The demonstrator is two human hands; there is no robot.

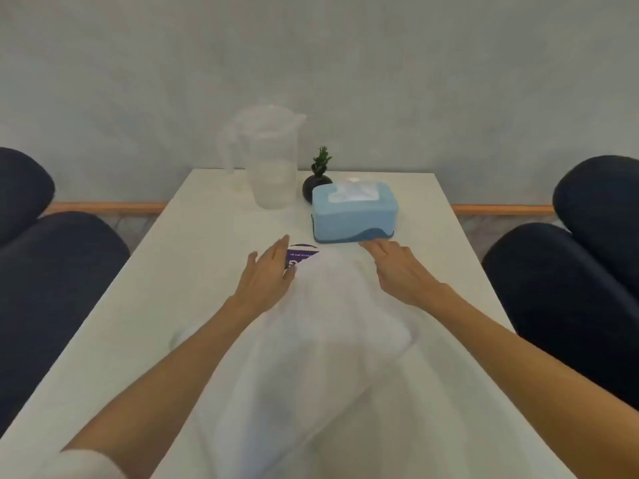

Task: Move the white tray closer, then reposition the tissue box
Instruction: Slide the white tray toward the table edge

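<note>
The white tray (325,340) lies blurred on the white table, stretching from the middle toward the near edge between my forearms. My left hand (268,278) hovers at its far left corner, fingers apart, holding nothing. My right hand (397,271) is at its far right corner, fingers stretched forward, the fingertips just below the front edge of the blue tissue box (354,212). The tissue box stands right of centre with a white tissue showing in its top slot.
A clear plastic jug (266,157) stands at the table's far end, with a small plant in a dark round vase (316,186) beside it, just behind the tissue box. A purple round sticker (302,254) lies past the tray. Dark chairs flank the table (173,271).
</note>
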